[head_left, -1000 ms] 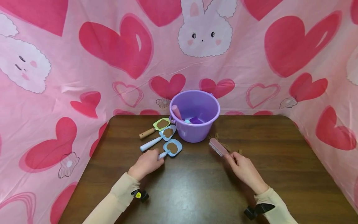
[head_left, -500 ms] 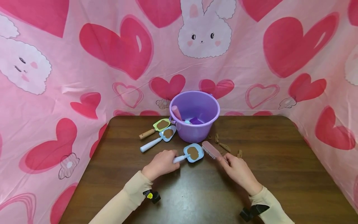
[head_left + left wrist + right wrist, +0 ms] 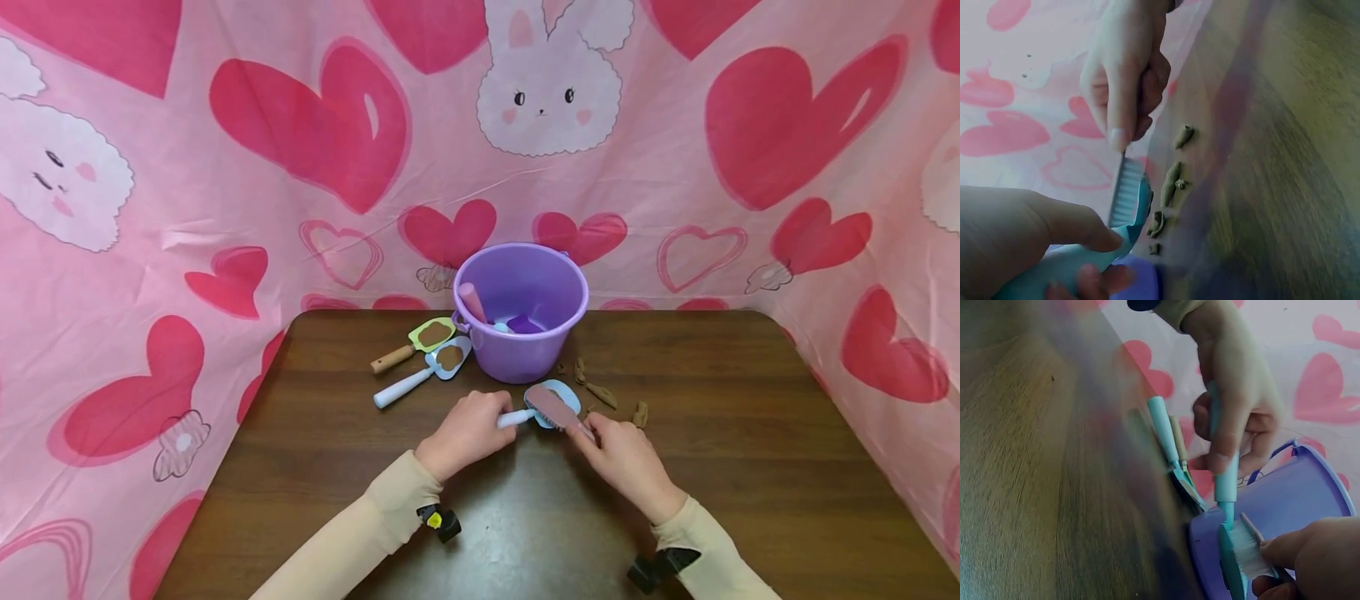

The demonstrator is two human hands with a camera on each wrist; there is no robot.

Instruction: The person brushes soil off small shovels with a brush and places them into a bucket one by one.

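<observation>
My left hand (image 3: pixel 468 429) grips the handle of a small light-blue shovel (image 3: pixel 514 418), its blade held out to the right over the table. In my right hand (image 3: pixel 630 462) is a pink brush (image 3: pixel 551 405), pinched by its handle. The brush lies across the blade and hides most of the brown matter on it. Seen from the right wrist, white bristles (image 3: pixel 1247 550) touch the blade's face. A purple bucket (image 3: pixel 521 358) stands just behind both hands, with a pink-handled item (image 3: pixel 472 300) and other small things inside.
Left of the bucket lie another blue shovel (image 3: pixel 402 389) and a green shovel (image 3: pixel 393 358) with a wooden handle, both with brown matter on their blades. Several brown clumps (image 3: pixel 602 395) lie on the table right of the bucket. A pink heart-patterned cloth (image 3: pixel 315 125) hangs behind.
My left hand has lifted the light-blue shovel from beside the others and carried it right. The brush in my right hand has moved left and down onto its blade.
</observation>
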